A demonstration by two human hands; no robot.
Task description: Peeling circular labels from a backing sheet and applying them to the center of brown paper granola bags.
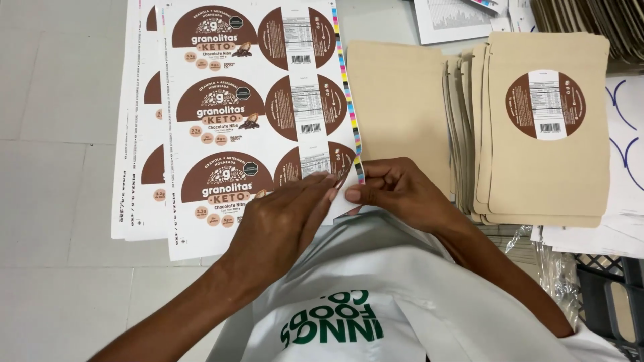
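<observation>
A white sheet of brown stickers (255,100) lies on top of a stack of such sheets, in front of me. My left hand (282,221) presses flat on the sheet's lower right part, fingers over the lowest round brown sticker (315,164). My right hand (396,191) pinches the sheet's lower right edge beside the coloured print strip, thumb and fingers closed on the sticker's rim. To the right lies a single plain kraft pouch (396,100). Beyond it a fanned stack of kraft pouches (547,127) carries a round brown sticker on the top pouch.
More white sticker sheets (137,134) stick out at the left on the pale tiled surface (60,100). Printed papers (456,20) lie at the top, white sheets with blue lines (627,134) at the far right. A dark crate (610,295) and clear plastic wrap sit lower right.
</observation>
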